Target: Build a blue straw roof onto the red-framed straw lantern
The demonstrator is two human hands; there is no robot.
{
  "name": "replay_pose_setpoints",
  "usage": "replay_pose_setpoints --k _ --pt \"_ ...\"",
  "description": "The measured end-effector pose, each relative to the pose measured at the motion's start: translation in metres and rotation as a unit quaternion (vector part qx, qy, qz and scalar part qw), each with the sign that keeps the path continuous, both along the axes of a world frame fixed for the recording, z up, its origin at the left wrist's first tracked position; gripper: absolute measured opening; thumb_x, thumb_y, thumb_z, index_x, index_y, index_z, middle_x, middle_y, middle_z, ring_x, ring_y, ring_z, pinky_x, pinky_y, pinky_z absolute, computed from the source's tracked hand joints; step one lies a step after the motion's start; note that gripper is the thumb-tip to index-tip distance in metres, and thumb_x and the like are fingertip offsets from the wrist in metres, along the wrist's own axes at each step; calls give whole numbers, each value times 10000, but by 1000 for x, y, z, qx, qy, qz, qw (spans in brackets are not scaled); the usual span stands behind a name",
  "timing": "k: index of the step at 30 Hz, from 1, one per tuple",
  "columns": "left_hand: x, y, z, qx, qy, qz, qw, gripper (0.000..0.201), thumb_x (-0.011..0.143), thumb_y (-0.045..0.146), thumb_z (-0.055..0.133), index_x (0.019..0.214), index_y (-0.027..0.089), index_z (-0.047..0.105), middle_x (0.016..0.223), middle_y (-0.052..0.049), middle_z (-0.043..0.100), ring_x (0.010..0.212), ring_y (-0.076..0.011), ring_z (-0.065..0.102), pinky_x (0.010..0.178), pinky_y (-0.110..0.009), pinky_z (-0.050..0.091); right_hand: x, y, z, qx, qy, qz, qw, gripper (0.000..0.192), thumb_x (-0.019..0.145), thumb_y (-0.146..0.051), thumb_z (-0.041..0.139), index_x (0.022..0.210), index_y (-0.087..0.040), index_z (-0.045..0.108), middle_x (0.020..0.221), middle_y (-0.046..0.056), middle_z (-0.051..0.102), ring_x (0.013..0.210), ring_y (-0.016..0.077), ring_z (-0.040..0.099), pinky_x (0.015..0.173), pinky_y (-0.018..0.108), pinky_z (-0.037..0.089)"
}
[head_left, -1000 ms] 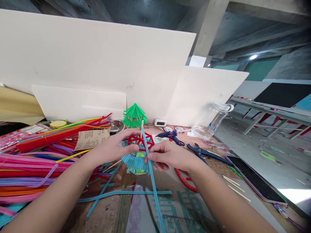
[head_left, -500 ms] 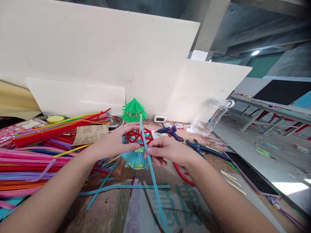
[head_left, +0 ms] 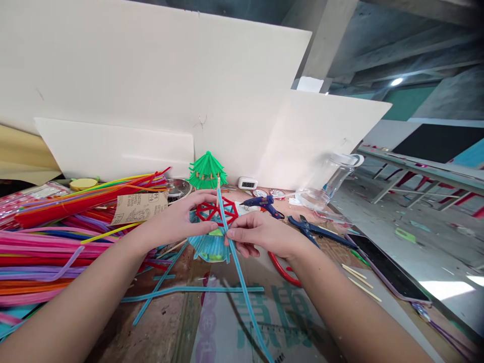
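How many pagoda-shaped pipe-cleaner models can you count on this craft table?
2: the green model stands against the white board; the blue and red model is held in both hands. Others may be hidden.

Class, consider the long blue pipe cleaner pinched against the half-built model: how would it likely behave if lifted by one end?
The blue pipe cleaner is long and very thin, so it would probably droop or bend. It looks light: the right hand holds it with a fingertip pinch. Its fuzzy surface probably isn't slippery.

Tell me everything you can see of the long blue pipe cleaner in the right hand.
The long blue pipe cleaner is thin, fuzzy and nearly straight. It runs diagonally from the bottom edge of the view up across the red-and-blue woven piece. The right hand pinches it near that piece; the left hand holds the piece itself.
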State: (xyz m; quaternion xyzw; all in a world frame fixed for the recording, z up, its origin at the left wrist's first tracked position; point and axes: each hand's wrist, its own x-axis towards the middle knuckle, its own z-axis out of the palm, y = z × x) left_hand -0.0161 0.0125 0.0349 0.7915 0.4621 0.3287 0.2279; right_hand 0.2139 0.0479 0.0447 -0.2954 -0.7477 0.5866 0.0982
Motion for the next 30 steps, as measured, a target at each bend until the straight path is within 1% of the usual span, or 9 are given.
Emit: replay_pose_setpoints --k 4,11,18,23,26,28,30 --pt "0 0 -1 6 8 -1 1000 469 807 464 647 1231 282 564 1455 -29 439 1300 -243 450 1078 -381 389 1 -1 2 21 -12 2 1000 317 881 -414 563 775 -125 638 549 -19 590 443 54 466 462 176 393" --pt "0 1 -1 16 13 4 1000 489 796 453 656 1244 280 564 1442 -31 458 1318 -254 433 1101 -402 364 2 -1 3 63 -25 -1 998 364 880 -437 548 667 -143 578 564 -7 598 444 58 475 460 179 394" --pt "1 1 -1 17 14 18 1000 502 792 443 653 1258 276 564 1413 -41 488 1284 -261 463 1070 -411 392 -1 -4 3 67 -20 -17 997 340 875 -426 551 682 -149 585 555 -15 591 429 61 464 441 183 385" --pt "-3 1 -2 2 3 -1 1000 524 789 471 660 1272 294 560 1440 -33 466 1294 -268 453 1076 -413 381 -1 -4 4 65 -29 -13 997 356 875 -438 548 663 -154 580 545 -20 589 427 62 467 440 183 384" --pt "-1 2 -2 -15 -45 -4 999 487 840 509 588 1269 279 573 1399 -36 520 1266 -264 485 1054 -399 400 -1 -5 6 72 -33 -12 997 362 875 -434 546 647 -154 579 541 -21 585 434 63 468 450 185 387" --pt "6 2 -1 -30 -110 25 993 493 869 552 520 1248 247 599 1315 -49 600 1186 -266 553 994 -389 446 -1 -6 6 75 -33 -10 997 369 875 -436 542 639 -155 572 542 -22 578 435 62 465 450 186 384" --pt "16 0 -1 -43 -175 73 981 534 865 592 496 1211 207 626 1221 -64 663 1089 -268 609 920 -378 484 -2 -6 6 77 -33 -6 996 374 875 -440 539 634 -155 564 546 -21 576 434 62 463 448 186 382"
